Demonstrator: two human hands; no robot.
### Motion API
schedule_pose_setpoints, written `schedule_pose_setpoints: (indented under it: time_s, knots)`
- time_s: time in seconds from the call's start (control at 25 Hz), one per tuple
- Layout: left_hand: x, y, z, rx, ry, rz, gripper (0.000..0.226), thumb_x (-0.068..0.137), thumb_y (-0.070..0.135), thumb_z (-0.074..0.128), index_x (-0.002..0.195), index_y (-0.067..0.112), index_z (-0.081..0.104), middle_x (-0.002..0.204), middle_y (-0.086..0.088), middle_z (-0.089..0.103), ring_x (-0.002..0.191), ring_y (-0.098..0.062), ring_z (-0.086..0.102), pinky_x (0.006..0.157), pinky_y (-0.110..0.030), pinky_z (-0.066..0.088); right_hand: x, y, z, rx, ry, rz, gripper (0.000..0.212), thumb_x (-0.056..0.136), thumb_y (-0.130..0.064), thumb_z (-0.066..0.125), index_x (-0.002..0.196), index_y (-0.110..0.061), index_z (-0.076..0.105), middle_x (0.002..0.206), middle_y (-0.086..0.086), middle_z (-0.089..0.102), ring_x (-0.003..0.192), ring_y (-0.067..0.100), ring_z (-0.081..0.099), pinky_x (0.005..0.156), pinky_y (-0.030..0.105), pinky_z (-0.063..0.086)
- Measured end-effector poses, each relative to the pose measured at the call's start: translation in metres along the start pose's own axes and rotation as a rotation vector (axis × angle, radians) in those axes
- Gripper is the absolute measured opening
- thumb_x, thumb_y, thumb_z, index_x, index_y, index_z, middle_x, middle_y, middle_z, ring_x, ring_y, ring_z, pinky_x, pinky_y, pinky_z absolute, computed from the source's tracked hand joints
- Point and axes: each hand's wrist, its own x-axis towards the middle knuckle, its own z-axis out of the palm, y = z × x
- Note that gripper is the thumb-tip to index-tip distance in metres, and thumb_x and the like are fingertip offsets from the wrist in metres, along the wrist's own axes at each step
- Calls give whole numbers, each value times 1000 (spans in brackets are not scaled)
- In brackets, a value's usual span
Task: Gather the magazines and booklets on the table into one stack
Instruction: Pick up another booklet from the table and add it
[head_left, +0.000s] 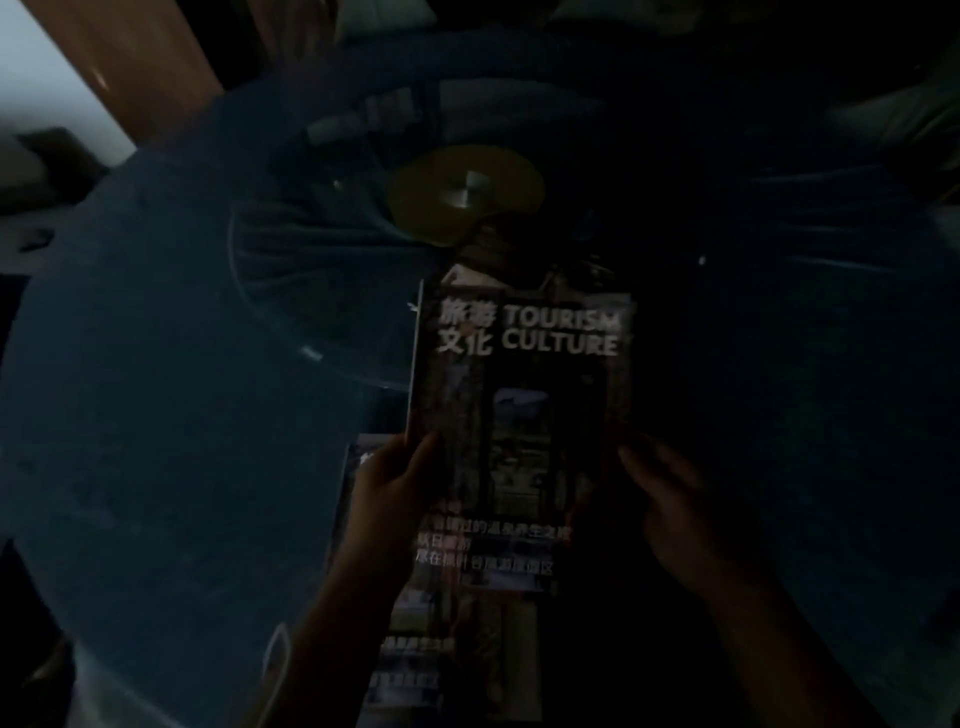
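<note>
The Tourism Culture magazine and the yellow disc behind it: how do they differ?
The magazine is rectangular and printed with white titles; the disc is round and plain yellow with a metal centre. Both hands, left and right, grip the magazine; the disc is untouched, farther away. Both look dim.

round glass table (156, 441), dark and dimly lit. a yellow disc (467, 195) with a metal hub sits at its centre. printed booklets (410, 660) lie at the near edge. a pale object (358, 117) at the far side is unidentifiable.
</note>
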Motion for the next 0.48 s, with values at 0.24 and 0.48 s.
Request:
schedule_pose_setpoints:
  time_s: [0.24, 0.48]
  knots:
    - [-11, -56, -89, 298, 305, -177, 25, 92, 35, 65, 85, 12, 74, 77, -14, 76, 78, -37, 72, 77, -59, 57, 5, 77, 70, -158, 91, 175, 9, 90, -12, 64, 96, -11, 71, 104, 18, 72, 98, 33, 67, 92, 51, 50]
    - [-16, -88, -124, 588, 370, -217, 22, 91, 39, 65, 79, 22, 72, 70, 4, 73, 69, -17, 71, 55, -27, 51, -9, 120, 91, -307, 119, 238, 10, 93, -11, 61, 87, -9, 70, 85, 10, 72, 79, 24, 69, 74, 38, 52]
